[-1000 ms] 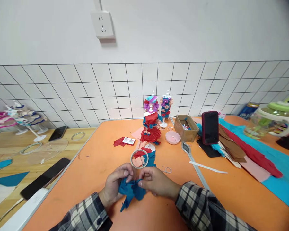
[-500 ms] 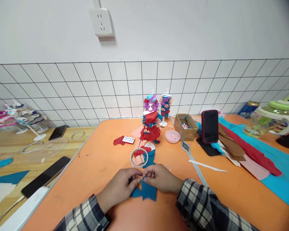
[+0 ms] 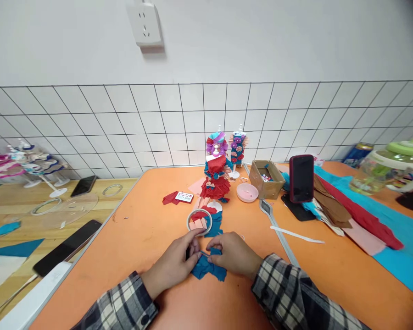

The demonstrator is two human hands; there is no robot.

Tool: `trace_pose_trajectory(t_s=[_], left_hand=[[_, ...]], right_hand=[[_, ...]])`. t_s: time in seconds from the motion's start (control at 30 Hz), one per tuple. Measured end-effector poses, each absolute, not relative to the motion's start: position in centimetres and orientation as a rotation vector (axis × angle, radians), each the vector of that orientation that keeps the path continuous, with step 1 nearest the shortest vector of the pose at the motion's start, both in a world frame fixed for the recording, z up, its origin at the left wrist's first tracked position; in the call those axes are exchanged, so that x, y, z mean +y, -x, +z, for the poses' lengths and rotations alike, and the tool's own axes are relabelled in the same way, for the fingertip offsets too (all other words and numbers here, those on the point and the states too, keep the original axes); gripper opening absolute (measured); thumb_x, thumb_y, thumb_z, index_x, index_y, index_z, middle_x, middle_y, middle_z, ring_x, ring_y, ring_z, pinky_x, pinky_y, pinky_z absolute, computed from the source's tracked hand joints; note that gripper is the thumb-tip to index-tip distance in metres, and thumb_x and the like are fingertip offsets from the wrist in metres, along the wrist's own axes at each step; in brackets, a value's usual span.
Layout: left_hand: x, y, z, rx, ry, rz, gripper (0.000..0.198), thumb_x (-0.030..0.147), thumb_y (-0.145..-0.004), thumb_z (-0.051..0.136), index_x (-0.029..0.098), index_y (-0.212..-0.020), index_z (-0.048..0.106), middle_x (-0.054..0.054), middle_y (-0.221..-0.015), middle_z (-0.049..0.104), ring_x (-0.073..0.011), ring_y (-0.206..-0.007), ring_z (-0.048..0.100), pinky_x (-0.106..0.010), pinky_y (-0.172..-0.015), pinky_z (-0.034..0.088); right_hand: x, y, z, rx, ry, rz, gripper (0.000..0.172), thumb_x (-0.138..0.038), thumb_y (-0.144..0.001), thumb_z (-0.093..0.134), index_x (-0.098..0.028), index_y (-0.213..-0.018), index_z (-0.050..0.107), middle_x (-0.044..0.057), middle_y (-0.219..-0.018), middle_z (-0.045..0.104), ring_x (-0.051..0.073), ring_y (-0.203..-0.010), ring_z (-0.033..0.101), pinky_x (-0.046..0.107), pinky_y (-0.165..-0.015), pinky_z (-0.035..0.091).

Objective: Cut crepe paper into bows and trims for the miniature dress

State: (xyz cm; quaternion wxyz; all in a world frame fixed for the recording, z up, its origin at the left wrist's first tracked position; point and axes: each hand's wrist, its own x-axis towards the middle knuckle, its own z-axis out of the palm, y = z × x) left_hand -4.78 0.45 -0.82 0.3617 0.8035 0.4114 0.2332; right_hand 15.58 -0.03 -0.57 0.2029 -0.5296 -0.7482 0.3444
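My left hand is closed on the left side of a piece of dark blue crepe paper, its index finger stretched toward a ring of clear tape. My right hand pinches the same paper from the right; a small blue edge shows above its thumb. The paper is crumpled and hangs just over the orange table. Red and peach paper scraps show through the tape ring, and more blue strips lie beside it. Beyond stands a small dress form in a ruffled red dress.
Two more dressed forms, one in purple, one in blue, stand at the wall. A pink dish, cardboard box, propped phone and zipper lie right. Coloured paper strips and a jug are farther right.
The blue paper, flat and hanging down half a second ago, is now folded and crumpled between my fingers. My left index finger has lifted away toward the tape ring. The view has tilted slightly.
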Motion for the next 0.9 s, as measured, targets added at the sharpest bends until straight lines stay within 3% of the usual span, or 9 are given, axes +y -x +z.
trace_pose_trajectory(t_s=[0.07, 0.13, 0.23, 0.3, 0.47, 0.6, 0.67, 0.77, 0.9], left_hand=[[0.4, 4.9, -0.7, 1.076, -2.105, 0.579, 0.056, 0.013, -0.081, 0.049, 0.02, -0.136, 0.04, 0.001, -0.076, 0.056, -0.0134, -0.065, 0.054, -0.025, -0.064, 0.045], [0.3, 4.8, -0.3, 1.096, -2.155, 0.526, 0.047, 0.015, -0.081, 0.051, 0.02, -0.128, 0.049, 0.0, -0.077, 0.058, -0.0142, -0.067, 0.054, -0.025, -0.065, 0.045], [-0.1, 4.3, 0.7, 1.019, -2.252, 0.415, 0.015, 0.02, -0.087, 0.048, 0.018, -0.09, 0.063, -0.003, -0.08, 0.062, -0.0155, -0.074, 0.056, -0.026, -0.071, 0.044], [-0.4, 4.1, 1.4, 0.899, -2.308, 0.376, 0.019, 0.022, -0.09, 0.045, 0.017, -0.079, 0.06, -0.003, -0.079, 0.061, -0.0152, -0.073, 0.054, -0.026, -0.071, 0.043], [-0.7, 4.5, 2.7, 0.599, -2.198, 0.396, 0.03, 0.036, -0.094, 0.039, 0.017, -0.079, 0.058, -0.003, -0.074, 0.057, -0.0143, -0.069, 0.052, -0.024, -0.066, 0.04], [-0.7, 4.9, 2.8, 0.535, -2.078, 0.433, 0.044, 0.053, -0.092, 0.035, 0.018, -0.069, 0.049, 0.0, -0.066, 0.048, -0.0141, -0.063, 0.046, -0.025, -0.061, 0.036], [-0.8, 4.8, 2.2, 0.596, -2.145, 0.49, 0.041, 0.056, -0.087, 0.045, 0.018, -0.069, 0.046, 0.0, -0.068, 0.046, -0.0144, -0.064, 0.044, -0.025, -0.06, 0.035], [-0.8, 4.6, 1.1, 0.808, -2.297, 0.484, 0.033, 0.043, -0.074, 0.066, 0.019, -0.071, 0.044, 0.0, -0.074, 0.049, -0.0137, -0.065, 0.042, -0.024, -0.059, 0.032], [-0.8, 4.6, 0.4, 0.944, -2.321, 0.432, 0.012, 0.01, -0.073, 0.051, 0.02, -0.069, 0.044, 0.004, -0.064, 0.047, -0.0113, -0.058, 0.04, -0.023, -0.056, 0.031]], right_hand=[[0.0, -15.6, -0.7, -2.171, 1.421, 0.942, 0.016, -0.025, -0.073, 0.064, -0.023, -0.083, 0.076, -0.001, -0.07, 0.069, 0.012, -0.064, 0.058, 0.022, -0.061, 0.037], [0.1, -15.7, -0.9, -2.206, 1.362, 0.941, 0.018, -0.023, -0.076, 0.06, -0.023, -0.082, 0.076, -0.001, -0.069, 0.07, 0.012, -0.065, 0.058, 0.022, -0.061, 0.037], [0.5, -16.1, -1.1, -2.224, 1.278, 1.039, 0.017, -0.025, -0.076, 0.06, -0.019, -0.083, 0.075, 0.0, -0.073, 0.07, 0.013, -0.068, 0.057, 0.022, -0.063, 0.038], [0.7, -16.5, -1.1, -2.237, 1.137, 1.213, 0.017, -0.025, -0.075, 0.063, -0.017, -0.085, 0.074, 0.001, -0.077, 0.069, 0.013, -0.071, 0.057, 0.021, -0.066, 0.039], [1.2, -17.5, -0.4, -2.073, 0.726, 1.711, 0.027, -0.039, -0.074, 0.069, -0.013, -0.083, 0.072, 0.001, -0.076, 0.063, 0.011, -0.072, 0.054, 0.021, -0.07, 0.043], [1.4, -18.2, -0.2, -1.877, 0.83, 1.935, 0.042, -0.048, -0.069, 0.073, -0.011, -0.09, 0.072, -0.001, -0.069, 0.058, 0.007, -0.053, 0.049, 0.018, -0.05, 0.042], [1.4, -18.3, -0.5, -1.804, 0.931, 1.986, 0.049, -0.048, -0.068, 0.073, -0.013, -0.102, 0.07, -0.002, -0.066, 0.056, 0.005, -0.047, 0.048, 0.017, -0.043, 0.04], [1.4, -18.0, -1.0, -1.75, 1.017, 1.914, 0.051, -0.038, -0.068, 0.074, -0.015, -0.112, 0.065, -0.003, -0.067, 0.056, 0.007, -0.049, 0.052, 0.018, -0.044, 0.045], [1.2, -17.2, -1.4, -1.818, 1.213, 1.618, 0.04, -0.02, -0.069, 0.069, -0.017, -0.109, 0.064, -0.003, -0.071, 0.056, 0.007, -0.051, 0.049, 0.018, -0.046, 0.042]])
